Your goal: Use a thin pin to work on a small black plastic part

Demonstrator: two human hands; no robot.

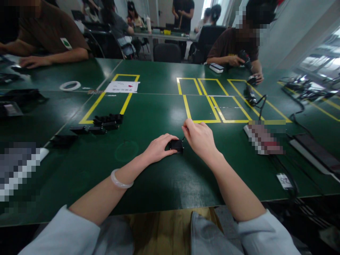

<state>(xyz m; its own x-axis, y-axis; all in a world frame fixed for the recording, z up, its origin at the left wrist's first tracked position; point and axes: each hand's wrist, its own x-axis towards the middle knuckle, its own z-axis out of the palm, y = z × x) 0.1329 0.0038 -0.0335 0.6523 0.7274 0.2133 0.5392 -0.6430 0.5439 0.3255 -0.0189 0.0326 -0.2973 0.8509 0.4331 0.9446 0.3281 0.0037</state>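
Note:
A small black box-shaped part (176,146) lies on the green table (156,184) in front of me. My left hand (160,148) grips it from the left, with the thumb along its near side and the fingers on its far side. Just right of the part, my right hand (200,138) is closed, fingertips pinched around a thin dark tool (183,139) that slants down to the part's right edge. Most of the tool is hidden by the fingers.
Black parts (107,121) lie at left, near a paper sheet (122,86) and a white tape roll (70,86). Yellow tape outlines mark the table. Right are a pixelated device (264,138), cables and a black tool (250,95). People sit across the table.

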